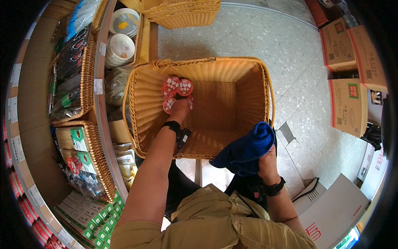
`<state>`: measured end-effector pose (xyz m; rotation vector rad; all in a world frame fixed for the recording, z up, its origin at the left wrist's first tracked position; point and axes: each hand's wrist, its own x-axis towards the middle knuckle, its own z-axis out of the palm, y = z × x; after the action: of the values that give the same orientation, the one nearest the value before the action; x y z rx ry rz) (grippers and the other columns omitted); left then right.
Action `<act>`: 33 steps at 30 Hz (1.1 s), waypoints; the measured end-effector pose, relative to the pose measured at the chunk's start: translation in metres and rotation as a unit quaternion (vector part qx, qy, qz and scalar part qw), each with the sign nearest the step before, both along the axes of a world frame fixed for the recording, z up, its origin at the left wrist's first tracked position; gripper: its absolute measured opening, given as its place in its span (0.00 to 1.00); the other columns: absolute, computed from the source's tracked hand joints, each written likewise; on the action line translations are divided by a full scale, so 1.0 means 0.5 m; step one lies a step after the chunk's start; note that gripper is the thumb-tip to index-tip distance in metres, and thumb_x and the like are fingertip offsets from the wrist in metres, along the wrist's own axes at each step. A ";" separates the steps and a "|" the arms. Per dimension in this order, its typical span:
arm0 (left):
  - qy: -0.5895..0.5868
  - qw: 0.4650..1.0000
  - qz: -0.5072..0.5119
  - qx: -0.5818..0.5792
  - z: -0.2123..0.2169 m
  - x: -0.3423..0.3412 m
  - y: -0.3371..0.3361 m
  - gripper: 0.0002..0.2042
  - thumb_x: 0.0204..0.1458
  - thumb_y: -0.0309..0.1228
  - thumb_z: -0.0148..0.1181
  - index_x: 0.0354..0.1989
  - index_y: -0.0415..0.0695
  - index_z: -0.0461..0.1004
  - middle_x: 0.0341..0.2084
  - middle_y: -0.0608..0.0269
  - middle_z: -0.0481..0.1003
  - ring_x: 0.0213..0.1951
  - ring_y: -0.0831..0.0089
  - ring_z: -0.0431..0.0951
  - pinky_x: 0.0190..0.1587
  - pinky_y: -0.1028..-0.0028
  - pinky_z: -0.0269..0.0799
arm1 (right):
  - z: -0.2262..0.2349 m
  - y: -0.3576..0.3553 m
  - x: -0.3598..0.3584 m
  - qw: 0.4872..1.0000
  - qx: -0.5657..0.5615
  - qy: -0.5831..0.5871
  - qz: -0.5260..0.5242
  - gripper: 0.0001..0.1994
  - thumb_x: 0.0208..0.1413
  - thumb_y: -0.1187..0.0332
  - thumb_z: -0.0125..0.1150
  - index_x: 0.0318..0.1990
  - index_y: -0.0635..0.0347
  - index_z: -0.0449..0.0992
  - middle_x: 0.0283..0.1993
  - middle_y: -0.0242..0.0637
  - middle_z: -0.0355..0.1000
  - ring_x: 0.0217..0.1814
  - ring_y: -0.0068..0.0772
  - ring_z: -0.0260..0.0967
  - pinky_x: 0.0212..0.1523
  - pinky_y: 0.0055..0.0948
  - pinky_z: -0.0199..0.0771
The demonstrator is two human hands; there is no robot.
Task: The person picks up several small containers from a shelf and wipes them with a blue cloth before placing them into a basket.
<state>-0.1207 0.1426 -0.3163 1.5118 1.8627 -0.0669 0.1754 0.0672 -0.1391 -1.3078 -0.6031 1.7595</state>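
Observation:
In front of me is a large rectangular wicker basket (215,120). Several round red packages with white print (171,86) sit in its far left corner. My left hand (180,110) reaches down among them, with its fingers closed on a red round package (190,103) at the near end of the group. The hand hides most of that package and the fingertips. At the basket's near right corner, my right hand (268,165) grips a bunched dark blue cloth (248,151), which drapes over the rim.
Shelves on the left hold wicker trays of packaged goods (72,70), stacked white bowls (121,46) and green-and-white boxes (101,226). Another wicker basket (182,12) stands beyond. Cardboard cartons (348,106) line the right side, and a large white box (331,211) lies near right on the speckled floor (290,54).

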 end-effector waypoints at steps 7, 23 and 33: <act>-0.052 0.997 0.032 0.039 -0.007 -0.019 -0.001 0.05 0.44 0.24 0.51 0.26 0.43 0.73 0.30 0.50 0.73 0.34 0.56 0.73 0.36 0.63 0.68 | -0.009 -0.004 0.001 1.000 -0.015 -0.001 -0.008 0.06 0.52 0.75 0.53 0.38 0.59 0.72 0.34 0.26 0.70 0.34 0.18 0.67 0.37 0.20 0.68; -0.164 0.979 0.118 -0.032 -0.001 -0.010 -0.010 0.07 0.44 0.22 0.50 0.30 0.38 0.74 0.35 0.52 0.74 0.40 0.60 0.73 0.41 0.69 0.68 | -0.001 -0.014 -0.005 1.000 -0.006 -0.019 -0.004 0.06 0.52 0.76 0.52 0.38 0.60 0.72 0.34 0.27 0.71 0.34 0.18 0.67 0.37 0.20 0.68; -0.154 0.987 0.043 0.004 0.037 0.007 -0.010 0.09 0.49 0.25 0.50 0.40 0.39 0.68 0.32 0.52 0.74 0.38 0.59 0.73 0.39 0.66 0.68 | 0.002 -0.016 -0.005 1.000 0.005 -0.009 -0.003 0.06 0.52 0.75 0.54 0.37 0.60 0.72 0.34 0.27 0.71 0.34 0.18 0.66 0.37 0.21 0.68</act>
<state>-0.1174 0.1375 -0.2976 1.3583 1.6753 0.2037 0.1729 0.0591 -0.1381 -1.3181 -0.6164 1.7392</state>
